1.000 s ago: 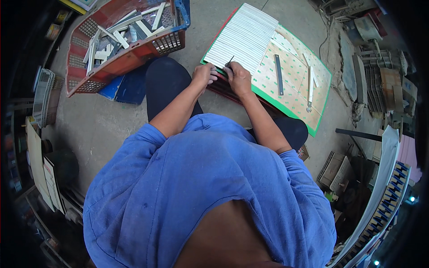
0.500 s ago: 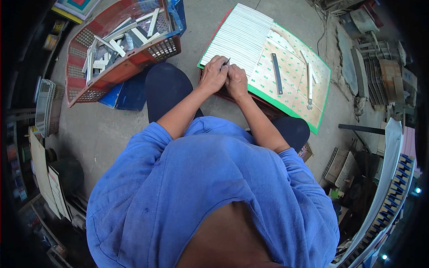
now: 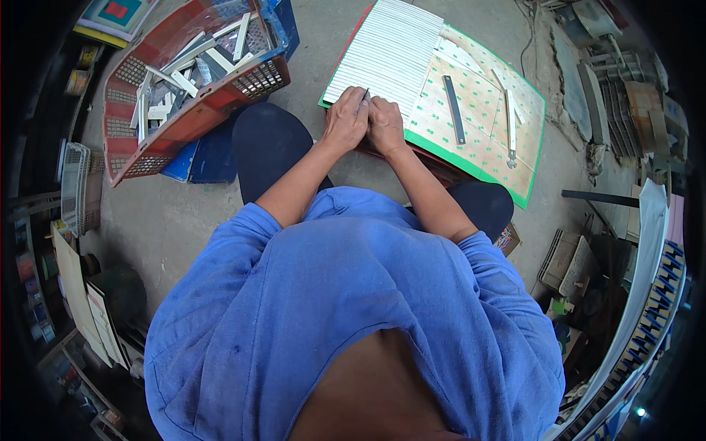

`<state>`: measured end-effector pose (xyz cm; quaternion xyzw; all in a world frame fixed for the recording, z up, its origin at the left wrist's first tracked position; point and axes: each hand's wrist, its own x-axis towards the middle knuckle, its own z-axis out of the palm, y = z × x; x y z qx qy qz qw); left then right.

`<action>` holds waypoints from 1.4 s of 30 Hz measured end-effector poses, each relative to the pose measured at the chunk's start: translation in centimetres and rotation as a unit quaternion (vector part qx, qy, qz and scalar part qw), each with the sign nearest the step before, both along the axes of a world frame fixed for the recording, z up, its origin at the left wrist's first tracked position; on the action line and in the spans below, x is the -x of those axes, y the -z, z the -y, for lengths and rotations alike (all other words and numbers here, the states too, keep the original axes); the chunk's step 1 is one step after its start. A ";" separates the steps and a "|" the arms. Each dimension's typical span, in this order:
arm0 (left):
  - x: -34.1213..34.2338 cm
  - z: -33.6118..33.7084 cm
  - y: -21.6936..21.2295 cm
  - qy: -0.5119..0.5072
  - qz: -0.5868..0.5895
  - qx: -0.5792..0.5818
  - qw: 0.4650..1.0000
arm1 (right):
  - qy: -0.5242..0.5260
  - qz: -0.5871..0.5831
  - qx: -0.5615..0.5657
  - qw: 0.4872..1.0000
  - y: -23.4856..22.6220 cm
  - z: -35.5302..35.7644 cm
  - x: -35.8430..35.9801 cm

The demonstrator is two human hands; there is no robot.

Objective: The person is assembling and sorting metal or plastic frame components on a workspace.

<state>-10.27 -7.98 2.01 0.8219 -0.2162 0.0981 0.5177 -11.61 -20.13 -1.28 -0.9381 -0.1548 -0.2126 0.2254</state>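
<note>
Concrete workshop floor holds a green-edged cutting board [image 3: 515, 158] where left hand [image 3: 346, 121] and right hand [image 3: 384, 126] press together, fingers clamped on a thin blade [image 3: 365, 94] at the white ribbed sheet [image 3: 386, 55], apparently mostly uncut beyond the fingertips.

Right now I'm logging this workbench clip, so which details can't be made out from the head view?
- What the left hand grips: only a thin dark tip shows; its fingers hide the rest.
- What the right hand holds, if anything: its back faces the camera.
- The near edge of the white ribbed sheet: both hands cover it.
- The red crate: its white pieces are too small to identify.
</note>
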 end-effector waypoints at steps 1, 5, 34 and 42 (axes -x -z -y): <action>0.0 0.0 0.1 -0.009 0.006 -0.009 1.000 | -0.003 0.000 -0.002 1.000 0.1 0.0 0.0; -0.1 -0.1 0.7 -0.014 0.029 -0.017 0.999 | -0.003 0.010 -0.001 1.000 0.7 0.0 -0.1; 0.2 0.4 2.9 0.000 -0.075 0.014 0.997 | 0.426 0.014 -0.064 0.902 -1.5 19.9 4.2; 0.6 1.1 2.8 -0.024 -0.082 0.018 0.996 | 0.615 -0.271 0.021 0.740 -0.7 28.3 7.1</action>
